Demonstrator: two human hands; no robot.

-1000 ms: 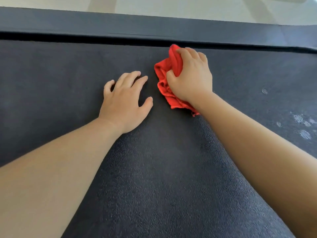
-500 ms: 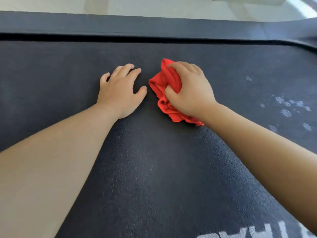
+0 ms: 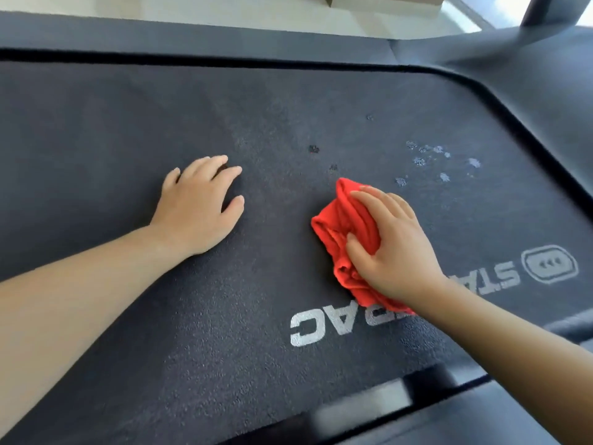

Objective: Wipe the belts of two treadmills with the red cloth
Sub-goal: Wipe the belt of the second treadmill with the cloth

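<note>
Dark textured belt [image 3: 224, 332] fills nearly the whole view; side rail [image 3: 192, 40] runs along its far edge, pale floor [image 3: 224, 11] beyond it. White lettering [image 3: 324, 326] printed on belt at lower right, read upside down from this angle, partly covered by the right forearm; a rounded logo [image 3: 550, 266] sits just beside it. Pale specks [image 3: 442, 162] scattered on belt at upper right, plus a few small dark marks [image 3: 313, 149] nearer centre. Left hand [image 3: 199, 210]: flat on belt, palm down, fingers spread and slightly curled, holding nothing. Right hand [image 3: 394, 248]: pressed down on the cloth [image 3: 343, 232], fingers laid over its top, thumb tucked into the folds on the near side, so the cloth is gripped against the belt. Cloth is red, bunched, lying on belt right of centre, just short of the pale specks and well apart from the left hand; its lower end touches the lettering.
</note>
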